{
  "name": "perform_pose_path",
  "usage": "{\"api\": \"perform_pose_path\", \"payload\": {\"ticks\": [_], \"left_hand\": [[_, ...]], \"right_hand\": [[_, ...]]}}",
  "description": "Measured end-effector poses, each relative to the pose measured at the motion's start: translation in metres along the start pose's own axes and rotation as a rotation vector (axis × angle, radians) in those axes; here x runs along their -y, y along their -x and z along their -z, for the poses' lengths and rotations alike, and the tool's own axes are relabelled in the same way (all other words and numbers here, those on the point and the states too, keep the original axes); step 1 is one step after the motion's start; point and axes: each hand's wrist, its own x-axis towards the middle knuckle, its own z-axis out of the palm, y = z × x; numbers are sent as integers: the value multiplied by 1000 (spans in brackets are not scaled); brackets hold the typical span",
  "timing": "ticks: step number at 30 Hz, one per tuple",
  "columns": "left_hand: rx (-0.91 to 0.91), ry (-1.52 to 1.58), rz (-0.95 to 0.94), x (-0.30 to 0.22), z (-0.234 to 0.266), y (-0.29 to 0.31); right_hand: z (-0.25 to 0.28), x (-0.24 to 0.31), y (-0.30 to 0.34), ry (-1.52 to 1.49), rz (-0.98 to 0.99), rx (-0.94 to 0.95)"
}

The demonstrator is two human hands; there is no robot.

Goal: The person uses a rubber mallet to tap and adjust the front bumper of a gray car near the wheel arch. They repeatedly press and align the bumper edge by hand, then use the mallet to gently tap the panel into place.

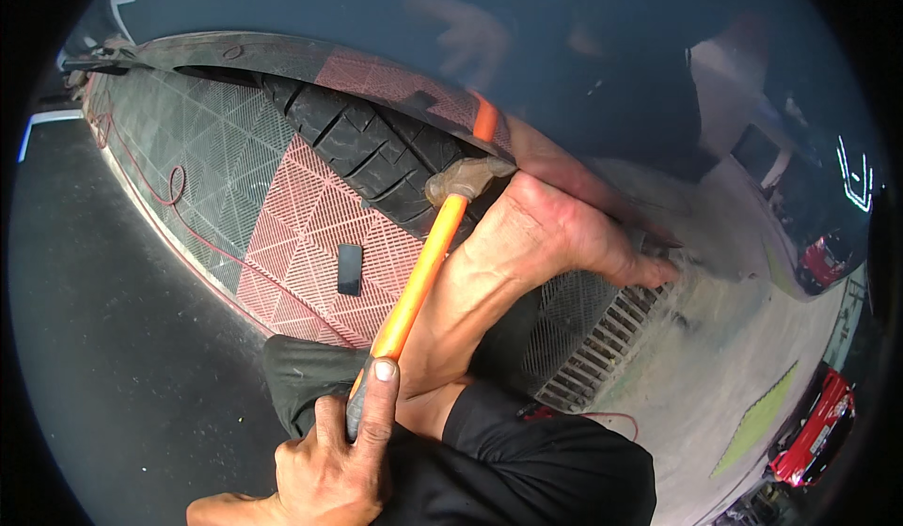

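Head view: one hammer point(414, 291), orange-handled, clamped in my left hand point(334, 465), thumb along the handle; head beside the edge of a dark car panel point(611, 84), contact unclear, near the tyre point(353, 141). My right hand point(597, 239): bent at that edge, grip cannot be told. Handling, I judge: light, controlled strokes, knuckles clear. Lettering: none legible; red object point(814, 432), marks too small.
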Motion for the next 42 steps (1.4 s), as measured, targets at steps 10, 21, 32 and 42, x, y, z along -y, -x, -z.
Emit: {"api": "perform_pose_path", "payload": {"ticks": [10,21,32,42], "left_hand": [[625,109,317,-1,48,-33],[-116,475,-119,27,40,-11],[322,868,110,55,32,12],[476,1159,675,60,-25,145]], "right_hand": [[2,-21,-21,15,33,-3],[82,30,11,62,-624,233],[43,30,25,260,-856,548],[11,63,41,-69,-1114,207]]}}
